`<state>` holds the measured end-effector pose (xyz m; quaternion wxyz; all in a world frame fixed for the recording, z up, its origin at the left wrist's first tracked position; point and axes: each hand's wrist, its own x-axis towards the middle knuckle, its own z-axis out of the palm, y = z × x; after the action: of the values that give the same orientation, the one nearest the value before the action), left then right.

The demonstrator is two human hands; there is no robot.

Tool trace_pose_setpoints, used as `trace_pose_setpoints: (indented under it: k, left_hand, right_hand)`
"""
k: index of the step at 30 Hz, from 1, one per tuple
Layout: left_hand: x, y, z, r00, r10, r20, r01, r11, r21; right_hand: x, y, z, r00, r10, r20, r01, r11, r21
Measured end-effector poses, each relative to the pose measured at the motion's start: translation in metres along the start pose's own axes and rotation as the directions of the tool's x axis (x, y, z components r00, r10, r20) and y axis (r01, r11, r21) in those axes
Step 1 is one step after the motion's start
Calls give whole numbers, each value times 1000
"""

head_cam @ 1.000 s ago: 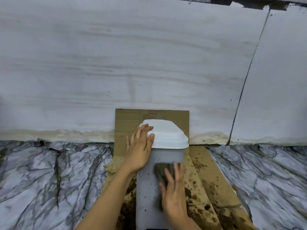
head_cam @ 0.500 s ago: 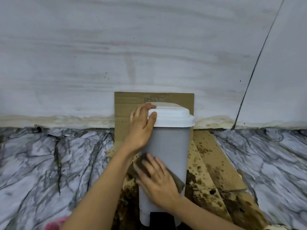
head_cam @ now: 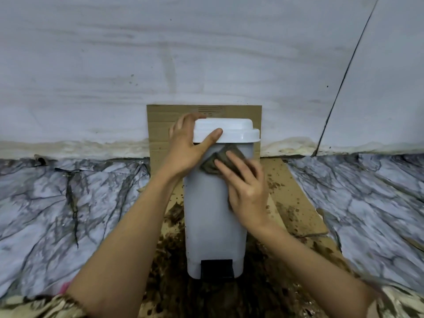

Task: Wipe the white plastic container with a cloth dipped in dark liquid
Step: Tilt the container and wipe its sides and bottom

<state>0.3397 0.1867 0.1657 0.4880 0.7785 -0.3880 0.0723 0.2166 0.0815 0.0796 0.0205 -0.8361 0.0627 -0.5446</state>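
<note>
Container (head_cam: pixel 213 214) — on stained cardboard (head_cam: pixel 291 203), seemingly marble floor (head_cam: pixel 68 203)

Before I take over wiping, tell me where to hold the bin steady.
Hold the bin at its lid, from the left, as the left hand does. The overhanging rim gives the thumb purchase and leaves the front free for the cloth under the right hand.

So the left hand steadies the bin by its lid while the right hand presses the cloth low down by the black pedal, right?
Not quite. The head view shows the right hand pressing the cloth high on the bin, just under the lid, far from the black pedal. The left hand does steady the lid.
</note>
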Motion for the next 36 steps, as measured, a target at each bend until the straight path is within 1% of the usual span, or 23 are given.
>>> trace_pose_setpoints:
  k: [1,2,3,4,6,9,11,12,13,14,15,16,17,18,20,22,24,26,28,29,33,34,36]
  left_hand:
    - [1,-1,0,1000,-13,2,13,1000,2]
    - [3,-2,-1,1000,-24,7,24,1000,3]
    - [4,-3,-2,999,-34,15,35,999,-1]
    - [5,-4,-2,999,-40,20,41,999,-7]
    - [5,-2,1,999,-42,15,42,999,-11]
    - [1,1,6,999,-31,-13,31,999,-13]
    - [-1,2,7,999,-27,-24,26,999,-18]
    - [-1,2,7,999,-25,-26,24,1000,-16]
    - [-2,3,6,999,-24,-31,23,1000,-8]
    - [-3,3,5,999,-21,-36,21,1000,3]
    - [-3,4,4,999,-20,-39,20,1000,12]
    - [-3,4,4,999,-23,-37,23,1000,14]
    - [-2,5,3,999,-29,-31,29,999,14]
    - [-1,5,2,999,-37,-25,38,999,16]
    - [2,4,2,998,-55,-20,56,998,22]
    - [4,4,2,997,-75,-17,75,997,10]
    - [4,4,3,996,-87,-11,86,996,-12]
    - [4,6,5,996,-87,-18,86,996,-17]
    - [1,7,6,996,-87,-25,87,996,-15]
    - [0,7,6,996,-90,-27,89,996,-17]
    - [-2,7,5,995,-94,-24,93,995,-27]
    - [-1,7,5,995,-96,-22,96,995,-32]
    - [1,8,6,995,-103,-18,102,994,-39]
  right_hand:
    - [-16,-2,4,999,-25,40,25,1000,4]
    - [-40,-2,5,990,-92,110,91,996,14]
    - [-68,0,3,967,-159,201,153,987,46]
    - [-98,4,-2,936,-188,298,171,982,83]
    - [-154,12,-19,890,-135,436,92,989,120]
    - [-195,11,-38,868,-1,496,-80,987,142]
    - [-177,11,-38,870,5,494,-129,967,217]
    - [-158,11,-35,894,31,448,-158,956,249]
    - [-135,11,-31,920,102,379,-216,938,272]
    - [-110,13,-27,932,205,298,-294,909,296]
    - [-85,14,-23,923,310,228,-371,873,318]
    - [-64,16,-20,906,383,177,-422,844,332]
    - [-48,16,-19,897,416,150,-442,831,338]
    - [-44,16,-18,901,410,139,-433,840,329]
    - [-63,17,-19,926,336,171,-374,872,315]
    - [-113,15,-22,917,289,274,-370,872,319]
    - [-171,6,-28,877,305,371,-424,854,303]
    - [-217,-7,-35,830,334,446,-471,849,241]
    - [-245,-16,-40,776,380,504,-526,831,183]
    - [-252,-19,-42,761,391,517,-538,826,168]
    - [-261,-19,-46,773,389,502,-518,843,144]
    - [-257,-20,-45,773,421,474,-544,825,154]
    - [-237,-19,-40,790,493,365,-584,786,201]
